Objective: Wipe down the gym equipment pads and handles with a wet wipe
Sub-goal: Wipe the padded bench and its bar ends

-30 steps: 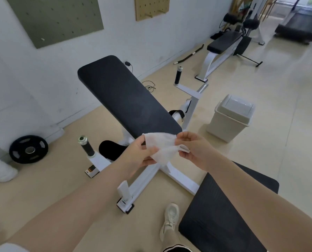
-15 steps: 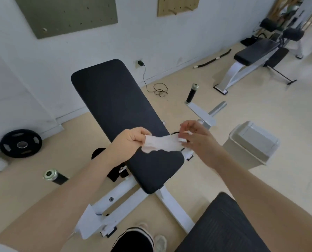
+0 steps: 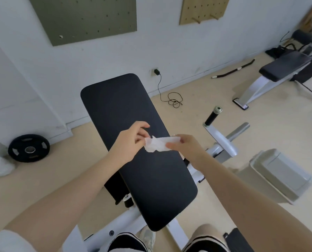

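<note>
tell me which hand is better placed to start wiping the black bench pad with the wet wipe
Probably the right hand. It pinches the wet wipe firmly along one end above the black bench pad, while the left hand holds only the other crumpled edge with its fingertips.

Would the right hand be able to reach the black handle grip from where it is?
Probably yes: the right hand holds the wipe above the pad, and nothing stands between it and the grip.

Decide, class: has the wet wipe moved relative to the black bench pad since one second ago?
Yes. The wet wipe, pinched by both hands, was at the black bench pad's near end; now it is over the pad's middle, further up toward the wall.
</note>
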Demonstrator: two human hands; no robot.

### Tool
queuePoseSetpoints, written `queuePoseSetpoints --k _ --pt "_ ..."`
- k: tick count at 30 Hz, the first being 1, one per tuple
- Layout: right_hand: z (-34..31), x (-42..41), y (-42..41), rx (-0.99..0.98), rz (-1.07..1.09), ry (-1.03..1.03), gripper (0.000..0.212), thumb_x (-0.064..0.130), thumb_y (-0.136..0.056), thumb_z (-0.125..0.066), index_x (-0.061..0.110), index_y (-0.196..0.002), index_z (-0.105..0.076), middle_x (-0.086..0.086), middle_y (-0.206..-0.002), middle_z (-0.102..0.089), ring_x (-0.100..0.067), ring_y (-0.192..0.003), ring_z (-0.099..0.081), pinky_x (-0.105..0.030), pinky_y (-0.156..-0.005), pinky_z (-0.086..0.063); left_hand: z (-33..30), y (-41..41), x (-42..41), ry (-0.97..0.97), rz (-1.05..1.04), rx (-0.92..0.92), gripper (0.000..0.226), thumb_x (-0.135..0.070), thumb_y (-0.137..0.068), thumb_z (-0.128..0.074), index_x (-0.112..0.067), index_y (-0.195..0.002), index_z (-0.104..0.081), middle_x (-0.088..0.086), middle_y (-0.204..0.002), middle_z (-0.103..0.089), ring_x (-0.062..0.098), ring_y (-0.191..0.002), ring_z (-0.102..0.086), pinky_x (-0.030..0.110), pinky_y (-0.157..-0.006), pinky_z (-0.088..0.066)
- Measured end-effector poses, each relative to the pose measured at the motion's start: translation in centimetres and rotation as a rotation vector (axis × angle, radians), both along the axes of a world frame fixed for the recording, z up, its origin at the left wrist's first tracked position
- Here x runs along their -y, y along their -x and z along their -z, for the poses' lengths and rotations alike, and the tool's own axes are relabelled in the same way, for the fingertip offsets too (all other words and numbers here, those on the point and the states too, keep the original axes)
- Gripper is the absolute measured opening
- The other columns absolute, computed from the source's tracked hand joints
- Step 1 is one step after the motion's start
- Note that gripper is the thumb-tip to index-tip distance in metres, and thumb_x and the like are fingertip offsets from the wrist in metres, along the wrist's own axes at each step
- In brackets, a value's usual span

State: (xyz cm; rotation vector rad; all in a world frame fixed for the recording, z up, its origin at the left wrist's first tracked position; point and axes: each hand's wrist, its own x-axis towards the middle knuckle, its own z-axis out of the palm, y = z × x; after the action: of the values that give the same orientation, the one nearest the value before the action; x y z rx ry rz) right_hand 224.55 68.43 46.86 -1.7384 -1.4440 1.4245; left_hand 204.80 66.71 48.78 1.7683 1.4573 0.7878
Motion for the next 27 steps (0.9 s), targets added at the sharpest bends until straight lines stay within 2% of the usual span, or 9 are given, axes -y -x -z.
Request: queuePoseSetpoints --k 3,6,8,12,16,19,21,24,27 --pt "0.5 -2.2 2.0 0.083 0.208 -0.084 0.016 0.014 -0.078 -0.059 0.002 -0.089 -0.055 -0.002 -0.075 -0.048 -0.017 -0.065 -0.042 -0.023 -0.055 -0.034 1.2 -0.7 -1.6 0.088 -0.274 0.163 0.021 -0.004 -0.084 -0.060 -0.015 -0.100 -0.055 -0.006 -0.082 -0.067 0.010 -0.076 -0.068 0.019 -0.076 -0.053" --pt "0.5 -4.0 3.8 0.130 0.216 -0.176 0.007 0.014 -0.083 -0.053 0.014 -0.077 -0.051 0.002 -0.068 -0.048 -0.015 -0.064 -0.043 -0.022 -0.051 -0.032 2.1 -1.9 -3.5 0.240 -0.423 0.410 0.015 -0.005 -0.084 -0.061 -0.009 -0.099 -0.060 0.004 -0.086 -0.070 0.018 -0.078 -0.069 0.027 -0.078 -0.056" --pt "0.3 -4.8 4.7 0.055 0.135 -0.195 0.011 0.016 -0.089 -0.050 0.015 -0.082 -0.059 0.005 -0.069 -0.055 -0.010 -0.063 -0.048 -0.020 -0.054 -0.036 2.4 -2.8 -4.7 0.296 -0.481 0.536 0.019 -0.008 -0.085 -0.063 -0.009 -0.104 -0.060 0.004 -0.091 -0.069 0.014 -0.083 -0.067 0.021 -0.076 -0.054" --pt "1.1 -7.3 5.8 -0.100 -0.077 -0.195 0.020 0.026 -0.093 -0.049 0.019 -0.096 -0.068 0.002 -0.089 -0.068 -0.013 -0.087 -0.063 -0.027 -0.078 -0.050 3.0 -3.4 -7.2 0.267 -0.560 0.586 0.016 -0.011 -0.088 -0.060 -0.019 -0.102 -0.063 -0.007 -0.090 -0.068 0.003 -0.084 -0.065 0.008 -0.066 -0.048" --pt "2.4 -11.8 6.7 -0.152 -0.232 -0.246 0.004 0.030 -0.087 -0.061 0.028 -0.089 -0.059 0.004 -0.095 -0.060 -0.004 -0.083 -0.058 -0.017 -0.070 -0.048 3.6 -2.5 -9.8 0.275 -0.689 0.796 0.034 0.003 -0.089 -0.044 -0.017 -0.100 -0.068 0.005 -0.105 -0.068 0.014 -0.101 -0.065 0.023 -0.087 -0.052" --pt "3.3 -15.4 7.3 -0.114 -0.309 -0.266 0.008 0.028 -0.085 -0.064 0.030 -0.086 -0.057 0.010 -0.097 -0.057 -0.002 -0.082 -0.055 -0.009 -0.063 -0.044 4.4 -1.5 -11.1 0.271 -0.625 1.005 0.050 0.013 -0.085 -0.027 -0.008 -0.109 -0.066 0.011 -0.116 -0.065 0.017 -0.112 -0.061 0.027 -0.098 -0.048" --pt "4.3 -17.6 8.0 -0.030 -0.394 -0.314 0.010 0.028 -0.087 -0.061 0.027 -0.077 -0.059 0.009 -0.096 -0.056 -0.001 -0.080 -0.054 -0.006 -0.064 -0.042 5.3 -0.5 -11.8 0.283 -0.587 0.923 0.049 0.010 -0.088 -0.027 -0.009 -0.116 -0.062 0.007 -0.120 -0.064 0.015 -0.114 -0.060 0.026 -0.100 -0.046" --pt "6.1 -20.4 9.7 0.057 -0.444 -0.345 0.025 0.021 -0.088 -0.054 0.004 -0.070 -0.058 -0.009 -0.079 -0.057 -0.012 -0.065 -0.048 -0.014 -0.056 -0.036 8.2 2.1 -12.9 0.282 -0.701 0.443 0.048 0.001 -0.092 -0.034 -0.019 -0.134 -0.047 -0.003 -0.135 -0.053 0.011 -0.124 -0.050 0.025 -0.105 -0.037" --pt "7.0 -22.7 12.4 0.004 -0.465 -0.328 0.008 0.017 -0.087 -0.054 0.015 -0.080 -0.058 0.006 -0.068 -0.056 -0.004 -0.059 -0.051 -0.008 -0.050 -0.039 11.6 6.2 -14.4 0.222 -0.817 -0.007 0.062 -0.010 -0.092 -0.049 -0.016 -0.147 -0.022 0.001 -0.152 -0.030 0.017 -0.138 -0.032 0.032 -0.114 -0.027"
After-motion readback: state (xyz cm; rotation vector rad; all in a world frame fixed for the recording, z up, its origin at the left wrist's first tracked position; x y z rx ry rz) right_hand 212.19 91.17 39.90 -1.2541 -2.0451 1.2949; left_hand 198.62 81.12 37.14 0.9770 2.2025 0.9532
